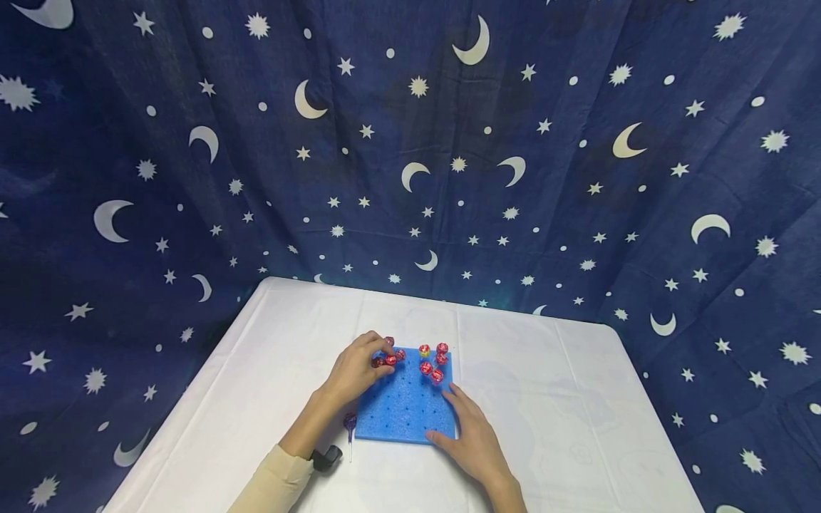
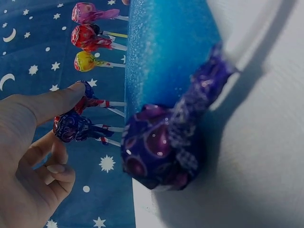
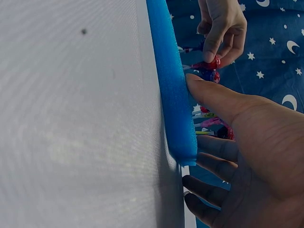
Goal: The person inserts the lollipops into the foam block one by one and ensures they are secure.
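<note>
A blue foam block (image 1: pixel 404 406) with rows of small holes lies on the table, lollipops standing in its far part. At its far left my left hand (image 1: pixel 355 367) pinches a lollipop among a small cluster; its thumb (image 2: pixel 71 95) and fingers partly hide which one. A dark blue-wrapped lollipop (image 2: pixel 71 127) is close by those fingers. On the far right several red-wrapped lollipops (image 1: pixel 437 375) stand upright; in the left wrist view a yellow one (image 2: pixel 85 61) shows too. My right hand (image 1: pixel 474 436) rests at the block's right front edge, fingers spread, thumb touching the front.
A purple-wrapped lollipop (image 1: pixel 350 422) lies on the white tablecloth (image 1: pixel 545 427) just left of the block, its stick toward me. A dark wrist strap (image 1: pixel 327 458) is on the left arm. A blue curtain (image 1: pixel 410 142) with moons and stars hangs behind the table.
</note>
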`<state>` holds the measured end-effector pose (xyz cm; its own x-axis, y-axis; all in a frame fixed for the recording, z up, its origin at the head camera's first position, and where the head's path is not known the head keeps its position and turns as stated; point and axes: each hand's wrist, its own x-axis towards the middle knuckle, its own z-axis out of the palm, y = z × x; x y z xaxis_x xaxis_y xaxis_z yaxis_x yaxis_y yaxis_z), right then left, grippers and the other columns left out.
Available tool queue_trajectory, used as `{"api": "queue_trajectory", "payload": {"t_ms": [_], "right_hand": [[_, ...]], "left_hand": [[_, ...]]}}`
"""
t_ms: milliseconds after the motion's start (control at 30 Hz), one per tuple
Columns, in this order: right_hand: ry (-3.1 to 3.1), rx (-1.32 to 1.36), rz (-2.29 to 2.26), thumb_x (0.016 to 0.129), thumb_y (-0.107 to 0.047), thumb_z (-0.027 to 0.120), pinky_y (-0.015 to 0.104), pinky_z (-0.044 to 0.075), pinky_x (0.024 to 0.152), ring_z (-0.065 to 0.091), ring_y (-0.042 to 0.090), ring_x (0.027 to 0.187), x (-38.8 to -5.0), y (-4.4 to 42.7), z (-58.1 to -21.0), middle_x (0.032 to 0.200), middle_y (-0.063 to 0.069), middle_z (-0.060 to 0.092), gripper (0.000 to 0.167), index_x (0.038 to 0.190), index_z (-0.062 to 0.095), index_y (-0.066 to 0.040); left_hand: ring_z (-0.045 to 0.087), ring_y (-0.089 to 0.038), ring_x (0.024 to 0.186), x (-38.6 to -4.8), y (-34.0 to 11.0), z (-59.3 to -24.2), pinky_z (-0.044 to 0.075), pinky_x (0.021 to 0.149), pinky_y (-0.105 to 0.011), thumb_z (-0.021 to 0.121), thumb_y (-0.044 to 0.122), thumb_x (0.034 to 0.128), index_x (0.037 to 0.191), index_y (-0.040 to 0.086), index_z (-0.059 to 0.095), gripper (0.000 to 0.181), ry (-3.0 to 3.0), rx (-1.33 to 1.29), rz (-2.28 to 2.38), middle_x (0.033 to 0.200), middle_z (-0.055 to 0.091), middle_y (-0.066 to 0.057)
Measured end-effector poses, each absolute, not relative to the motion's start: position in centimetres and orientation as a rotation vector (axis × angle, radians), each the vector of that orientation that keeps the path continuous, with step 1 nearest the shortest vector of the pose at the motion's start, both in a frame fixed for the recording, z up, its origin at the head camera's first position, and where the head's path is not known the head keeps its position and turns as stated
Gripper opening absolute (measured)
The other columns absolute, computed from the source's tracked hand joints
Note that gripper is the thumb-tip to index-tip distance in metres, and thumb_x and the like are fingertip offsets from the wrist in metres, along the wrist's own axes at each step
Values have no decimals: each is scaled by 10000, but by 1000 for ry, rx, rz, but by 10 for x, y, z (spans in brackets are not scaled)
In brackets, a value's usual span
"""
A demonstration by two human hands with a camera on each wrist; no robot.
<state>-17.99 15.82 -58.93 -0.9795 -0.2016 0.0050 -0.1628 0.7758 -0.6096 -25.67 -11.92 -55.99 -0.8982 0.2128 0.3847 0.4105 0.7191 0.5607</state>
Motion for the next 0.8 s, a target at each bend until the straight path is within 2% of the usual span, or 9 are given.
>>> {"api": "queue_trajectory", "payload": {"t_ms": [333, 567, 800], "right_hand": [[2913, -313, -986, 843, -583, 807, 625, 364, 1179, 360, 352, 1524, -180, 159, -591, 1669, 31, 381, 861, 1558, 501, -215], [2919, -322, -983, 846, -592, 800, 618, 360, 1185, 356, 344, 1528, -182, 159, -592, 1671, 23, 378, 862, 1560, 498, -216], [2913, -304, -974, 841, -606, 797, 632, 364, 1176, 359, 356, 1524, -183, 159, -593, 1666, 37, 387, 868, 1555, 504, -209]], "left_hand": [[605, -157, 959, -252, -120, -557, 560, 799, -371, 923, 225, 806, 1081, 261, 739, 333, -2656, -505, -937, 1108, 609, 71], [647, -237, 1002, -249, -125, -550, 572, 825, -417, 925, 233, 807, 1192, 211, 734, 431, -2671, -516, -966, 1160, 624, -2], [571, -176, 875, -238, -132, -544, 501, 714, -334, 905, 273, 829, 1282, 169, 678, 518, -2722, -407, -994, 1194, 612, -11]]}}
